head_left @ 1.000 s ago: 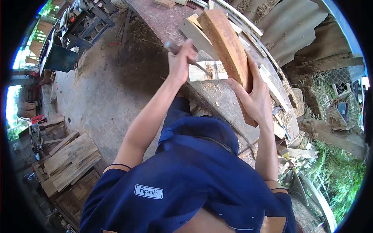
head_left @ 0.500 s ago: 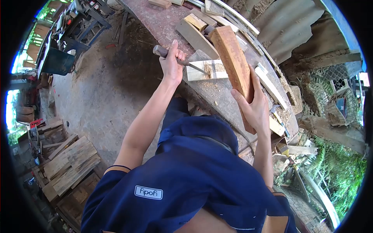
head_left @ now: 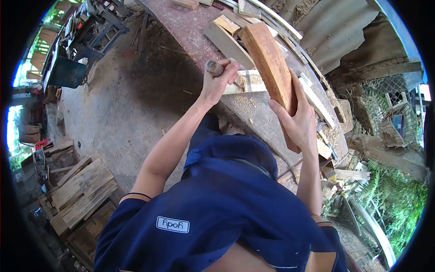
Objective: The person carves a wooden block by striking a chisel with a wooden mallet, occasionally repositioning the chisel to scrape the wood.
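My left hand (head_left: 216, 84) is wrapped round the handle of a chisel (head_left: 214, 68), its butt end tipped up toward me. Most of the blade is hidden behind the fingers. Just beyond lies a pale wood piece (head_left: 250, 86) with a rough, chipped recess and shavings on it. My right hand (head_left: 297, 117) grips a long brown wooden block (head_left: 270, 61) by its lower part, thumb on the near side and fingers behind. The block slants up over the bench and covers the right end of the pale piece.
The workbench (head_left: 190, 25) carries several boards, offcuts and wood shavings along its far side. A hammer (head_left: 324, 136) lies near its right end. On the floor at lower left is a stack of planks (head_left: 84, 192). A dark green bin (head_left: 69, 72) stands at upper left.
My left hand has moved right and turned, so the chisel handle now points up toward me instead of leftward. The block in my right hand has shifted slightly up and left.
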A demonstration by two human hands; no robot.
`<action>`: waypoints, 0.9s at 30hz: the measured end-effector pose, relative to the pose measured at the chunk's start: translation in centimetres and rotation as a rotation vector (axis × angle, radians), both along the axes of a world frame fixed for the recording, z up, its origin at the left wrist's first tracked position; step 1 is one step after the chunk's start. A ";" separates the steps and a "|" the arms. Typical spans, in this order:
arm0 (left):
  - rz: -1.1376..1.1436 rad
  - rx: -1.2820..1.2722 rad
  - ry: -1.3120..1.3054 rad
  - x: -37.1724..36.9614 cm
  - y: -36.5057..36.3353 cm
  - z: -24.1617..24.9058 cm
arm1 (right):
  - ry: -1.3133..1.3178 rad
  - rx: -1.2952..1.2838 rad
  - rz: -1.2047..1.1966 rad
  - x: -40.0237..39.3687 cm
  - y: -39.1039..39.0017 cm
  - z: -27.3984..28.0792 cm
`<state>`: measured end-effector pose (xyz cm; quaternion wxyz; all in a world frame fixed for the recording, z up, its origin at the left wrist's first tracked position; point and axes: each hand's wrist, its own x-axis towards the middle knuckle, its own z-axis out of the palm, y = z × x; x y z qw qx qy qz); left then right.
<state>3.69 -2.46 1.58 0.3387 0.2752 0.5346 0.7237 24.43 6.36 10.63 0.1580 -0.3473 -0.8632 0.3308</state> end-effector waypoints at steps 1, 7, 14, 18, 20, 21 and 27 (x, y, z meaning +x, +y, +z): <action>-0.023 0.005 0.044 0.1 0.1 0.1 | 0.000 -0.003 -0.002 -0.3 0.1 0.5; 0.058 -0.004 0.051 1.7 1.1 0.5 | 0.497 0.100 0.190 -3.4 -0.8 5.5; 0.086 0.167 0.061 1.5 1.2 -1.5 | -0.009 0.185 0.343 -4.8 -0.2 5.7; 0.079 0.126 -0.054 2.2 2.2 -4.8 | 0.093 0.158 0.329 -4.8 -1.1 5.8; 0.221 0.174 -0.227 2.9 3.1 -5.9 | -0.214 0.185 0.388 -5.0 -0.9 5.9; 0.222 0.185 -0.221 2.6 3.1 -4.3 | -0.209 0.196 0.388 -4.9 -0.5 5.7; 0.283 0.188 -0.129 -0.6 1.1 -2.8 | 0.063 -0.045 0.141 -2.8 0.4 1.4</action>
